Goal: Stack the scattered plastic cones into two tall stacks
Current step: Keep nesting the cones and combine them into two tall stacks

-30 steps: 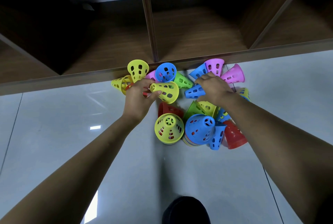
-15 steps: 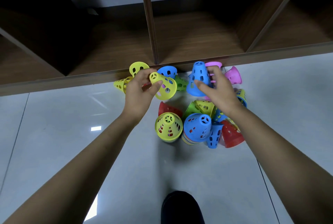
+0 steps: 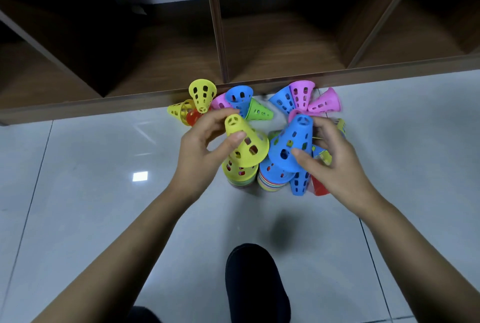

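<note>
Since the earlier frames, the yellow cone (image 3: pixel 245 143) and the blue cone (image 3: pixel 293 143) have been carried back from the scattered pile and are now held over the two stacks. The yellow cone is gripped by the left hand (image 3: pixel 200 151), thumb on its near wall and fingers curled behind its tip; it is tilted, with its wide rim just above the yellow-topped stack (image 3: pixel 240 173). The blue cone is gripped tip-up by the right hand (image 3: pixel 335 164), thumb on its lower wall, over the blue-topped stack (image 3: pixel 272 177), which stands just beside the first on the grey tiled floor (image 3: pixel 91 192). Loose cones (image 3: pixel 259 112) in yellow, red, pink, blue and green are left lying along the foot of the wooden shelf unit (image 3: pixel 259 50). A fallen blue cone (image 3: pixel 298 183) is seen beside the stacks, under the right hand. A dark shoe (image 3: pixel 255 278) is seen below.
</note>
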